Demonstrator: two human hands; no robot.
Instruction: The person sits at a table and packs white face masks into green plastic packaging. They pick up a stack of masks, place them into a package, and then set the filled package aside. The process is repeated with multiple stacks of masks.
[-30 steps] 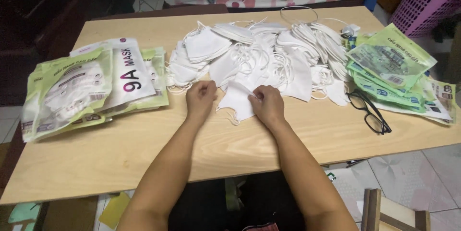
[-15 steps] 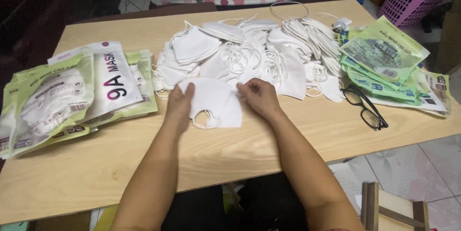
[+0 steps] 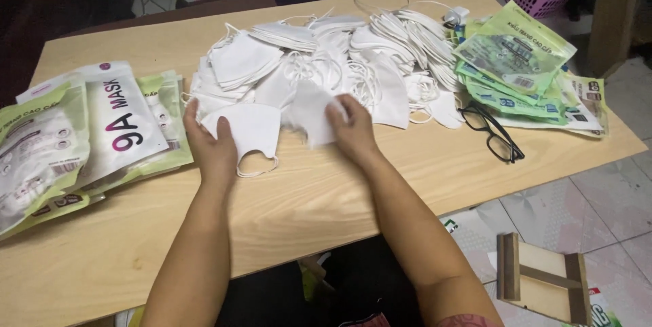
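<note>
Counter (image 3: pixel 380 184): pale wood-grain laminate, flat, rectangular, smooth matte top. Mask pile (image 3: pixel 353 62): big loose heap of white folded fabric masks, soft, thin elastic ear loops tangled through it, spread across the far middle of the counter. Left stack of packets (image 3: pixel 81 137): glossy plastic pouches, white and light green, fanned out flat, overlapping, at the left edge. Right stack of packets (image 3: pixel 523 69): same glossy film, green, overlapping, at the right end. Single mask (image 3: pixel 248 130): white, curved shield shape, lies flat on the counter at the near edge of the pile, one ear loop trailing toward the person. Second mask (image 3: pixel 309 113): white, slightly crumpled, just right of the first, overlapping it at the edge. Glasses (image 3: pixel 492 130): black frame, lying near the right packets. Left hand (image 3: pixel 210 140): palm down, fingers pressed flat along the left edge of the single mask, forearm straight in from below. Right hand (image 3: pixel 353 126): fingers curled, pinching the second mask, forearm angled in from lower right.
</note>
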